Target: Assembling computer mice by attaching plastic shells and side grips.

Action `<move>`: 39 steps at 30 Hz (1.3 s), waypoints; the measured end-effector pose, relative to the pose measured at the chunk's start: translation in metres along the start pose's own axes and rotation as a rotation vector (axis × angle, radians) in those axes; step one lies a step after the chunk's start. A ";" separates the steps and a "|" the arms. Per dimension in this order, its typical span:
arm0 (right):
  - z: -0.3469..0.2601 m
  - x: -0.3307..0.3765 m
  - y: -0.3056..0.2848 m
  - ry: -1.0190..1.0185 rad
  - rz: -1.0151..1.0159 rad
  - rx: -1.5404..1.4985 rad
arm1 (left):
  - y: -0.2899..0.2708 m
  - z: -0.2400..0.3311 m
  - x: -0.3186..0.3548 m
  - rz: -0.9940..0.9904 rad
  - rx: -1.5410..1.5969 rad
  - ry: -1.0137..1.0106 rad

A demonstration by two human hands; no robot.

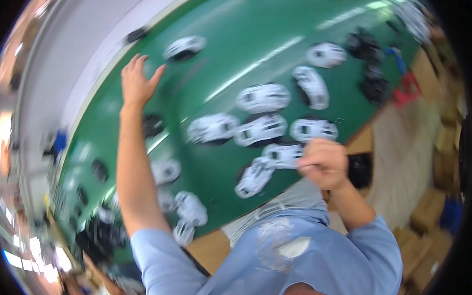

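My left hand (139, 83) is stretched out over the far left part of the green table (239, 49), fingers spread, holding nothing. Nearest to it lies a white-and-black oval plastic part (185, 47), just to its right and apart from it. Close in front of my body, my right hand (326, 162) is closed. A thin dark edge shows at its fingers, too blurred to name. Beside and partly behind that hand are two more white oval parts, a lengthwise one (283, 155) and one further back (313, 129). Several similar parts (263, 98) lie grouped mid-table.
Black parts (374, 64) are heaped at the table's right end, near a red object (406, 90). More white parts (191, 208) and dark pieces (100, 170) lie on the left. Cardboard boxes (429, 209) stand on the right. Another person's arm (101, 275) shows at lower left.
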State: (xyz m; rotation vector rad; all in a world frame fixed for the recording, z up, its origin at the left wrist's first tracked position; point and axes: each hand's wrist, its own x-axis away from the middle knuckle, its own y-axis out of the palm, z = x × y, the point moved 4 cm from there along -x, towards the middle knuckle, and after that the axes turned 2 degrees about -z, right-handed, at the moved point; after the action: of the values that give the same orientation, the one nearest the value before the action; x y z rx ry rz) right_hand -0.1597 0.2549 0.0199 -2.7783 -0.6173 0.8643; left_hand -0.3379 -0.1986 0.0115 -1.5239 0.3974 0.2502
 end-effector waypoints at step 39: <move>0.032 -0.021 -0.125 0.311 0.479 0.001 | -0.064 0.123 0.041 -0.096 0.607 -0.326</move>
State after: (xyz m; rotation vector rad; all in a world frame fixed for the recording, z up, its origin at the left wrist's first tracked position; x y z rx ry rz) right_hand -0.2356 0.3590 0.0389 -3.0152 0.1051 0.4728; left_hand -0.2632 -0.0821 0.0534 -0.8823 0.1184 0.2673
